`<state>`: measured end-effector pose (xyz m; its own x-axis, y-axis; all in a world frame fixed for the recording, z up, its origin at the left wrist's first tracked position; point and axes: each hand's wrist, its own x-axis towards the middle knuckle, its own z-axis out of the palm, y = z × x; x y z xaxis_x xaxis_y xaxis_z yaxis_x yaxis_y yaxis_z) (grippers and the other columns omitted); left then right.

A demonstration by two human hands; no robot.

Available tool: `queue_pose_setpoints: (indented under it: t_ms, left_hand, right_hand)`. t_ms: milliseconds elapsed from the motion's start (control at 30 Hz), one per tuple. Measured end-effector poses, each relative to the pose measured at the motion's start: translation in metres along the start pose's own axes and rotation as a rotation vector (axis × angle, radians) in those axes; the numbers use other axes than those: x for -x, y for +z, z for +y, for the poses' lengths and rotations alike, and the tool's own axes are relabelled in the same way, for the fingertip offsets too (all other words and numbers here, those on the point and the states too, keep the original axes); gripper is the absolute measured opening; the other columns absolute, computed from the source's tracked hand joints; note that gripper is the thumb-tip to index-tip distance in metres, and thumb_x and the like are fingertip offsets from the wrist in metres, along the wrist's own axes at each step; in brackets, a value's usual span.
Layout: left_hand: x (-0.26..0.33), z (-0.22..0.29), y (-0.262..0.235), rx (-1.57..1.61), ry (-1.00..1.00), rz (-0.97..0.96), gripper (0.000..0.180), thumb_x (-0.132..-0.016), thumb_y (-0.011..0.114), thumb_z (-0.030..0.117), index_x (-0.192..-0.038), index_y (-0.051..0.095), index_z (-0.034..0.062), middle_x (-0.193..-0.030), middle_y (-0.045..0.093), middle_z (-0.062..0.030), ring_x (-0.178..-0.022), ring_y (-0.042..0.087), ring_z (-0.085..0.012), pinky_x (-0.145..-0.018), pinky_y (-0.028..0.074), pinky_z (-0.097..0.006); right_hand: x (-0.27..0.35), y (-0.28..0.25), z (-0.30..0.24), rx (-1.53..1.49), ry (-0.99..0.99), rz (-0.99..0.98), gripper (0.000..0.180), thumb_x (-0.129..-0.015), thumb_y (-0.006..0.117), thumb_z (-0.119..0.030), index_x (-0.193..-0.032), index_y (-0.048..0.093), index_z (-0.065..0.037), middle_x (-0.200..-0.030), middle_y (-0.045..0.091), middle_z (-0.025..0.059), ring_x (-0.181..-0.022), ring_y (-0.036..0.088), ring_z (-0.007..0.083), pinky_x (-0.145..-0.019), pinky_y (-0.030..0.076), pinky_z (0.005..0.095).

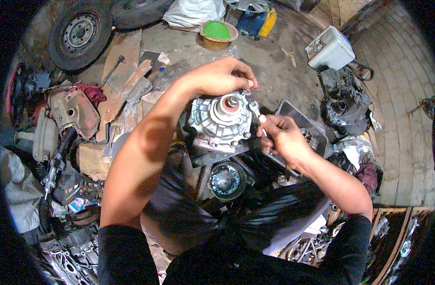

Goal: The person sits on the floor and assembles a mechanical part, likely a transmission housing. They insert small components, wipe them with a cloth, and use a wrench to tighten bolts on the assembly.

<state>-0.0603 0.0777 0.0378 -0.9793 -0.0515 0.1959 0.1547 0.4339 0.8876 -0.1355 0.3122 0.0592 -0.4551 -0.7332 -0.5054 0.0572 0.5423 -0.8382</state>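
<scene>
A ribbed silver metal housing (pixel 217 124), like a gearbox cover, stands between my knees with a round shaft (pixel 232 100) and a reddish ring rising from its top. Bolts sit around its rim. My right hand (pixel 285 137) grips a small wrench (pixel 261 121), whose ring-shaped head lies at the housing's right edge. Over the far edge reaches my left hand (pixel 221 76), thumb and fingers bent together near the rim; what is between the fingertips is too small to tell.
A dark metal bowl (pixel 227 181) stands below the housing, with a clear-sided tray (pixel 317 151) at the right. Farther off are a tub with a green dish (pixel 216 31), wheels (pixel 80 33), a white box (pixel 330 49) and a dark gearbox casing (pixel 343 104). Metal parts crowd the left.
</scene>
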Motion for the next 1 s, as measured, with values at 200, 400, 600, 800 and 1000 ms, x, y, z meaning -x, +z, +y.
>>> queue_pose_setpoints:
  t_ms: [200, 400, 600, 800, 1000]
  left_hand:
    - [0.003, 0.001, 0.000, 0.016, -0.044, -0.025, 0.024, -0.090, 0.062, 0.019, -0.104, 0.072, 0.0013, -0.104, 0.073, -0.0094, -0.103, 0.065, -0.0190, -0.096, 0.048, -0.034]
    - [0.003, 0.000, 0.002, 0.074, -0.047, 0.010, 0.026, -0.086, 0.062, 0.015, -0.105, 0.073, 0.0019, -0.096, 0.074, -0.0102, -0.095, 0.068, -0.0179, -0.089, 0.050, -0.030]
    - [-0.001, 0.000, 0.000, 0.011, 0.003, -0.048, 0.024, -0.091, 0.061, 0.018, -0.104, 0.071, 0.0008, -0.102, 0.072, -0.0086, -0.100, 0.065, -0.0185, -0.094, 0.048, -0.033]
    - [0.002, -0.001, -0.001, 0.018, -0.013, -0.042, 0.024, -0.091, 0.061, 0.018, -0.104, 0.071, -0.0001, -0.101, 0.072, -0.0101, -0.099, 0.065, -0.0180, -0.093, 0.049, -0.033]
    - [0.001, -0.003, 0.000, 0.025, 0.005, -0.047, 0.024, -0.091, 0.060, 0.017, -0.103, 0.071, 0.0000, -0.100, 0.073, -0.0094, -0.098, 0.065, -0.0180, -0.092, 0.049, -0.033]
  right_hand:
    - [0.006, -0.006, 0.004, 0.034, -0.017, -0.258, 0.027, -0.101, 0.055, -0.026, -0.092, 0.066, -0.002, -0.070, 0.062, 0.0032, -0.070, 0.061, 0.0146, -0.059, 0.046, 0.0287]
    - [-0.009, -0.043, -0.017, 0.438, -0.232, -0.049, 0.035, -0.100, 0.053, -0.035, -0.093, 0.071, -0.006, -0.064, 0.054, -0.0021, -0.062, 0.047, 0.0112, -0.059, 0.038, 0.0286]
    - [-0.044, -0.067, -0.051, 0.737, -0.323, -0.071, 0.049, -0.092, 0.063, -0.044, -0.067, 0.067, -0.003, -0.062, 0.062, 0.0044, -0.060, 0.053, 0.0144, -0.061, 0.042, 0.0340]
    - [-0.072, -0.075, -0.058, 0.819, -0.286, -0.201, 0.050, -0.089, 0.068, -0.046, -0.065, 0.067, -0.003, -0.054, 0.054, -0.0001, -0.054, 0.045, 0.0108, -0.053, 0.033, 0.0325]
    - [-0.083, -0.075, -0.056, 0.766, -0.397, -0.278, 0.048, -0.089, 0.068, -0.046, -0.066, 0.068, -0.003, -0.053, 0.051, -0.0013, -0.054, 0.043, 0.0101, -0.051, 0.030, 0.0331]
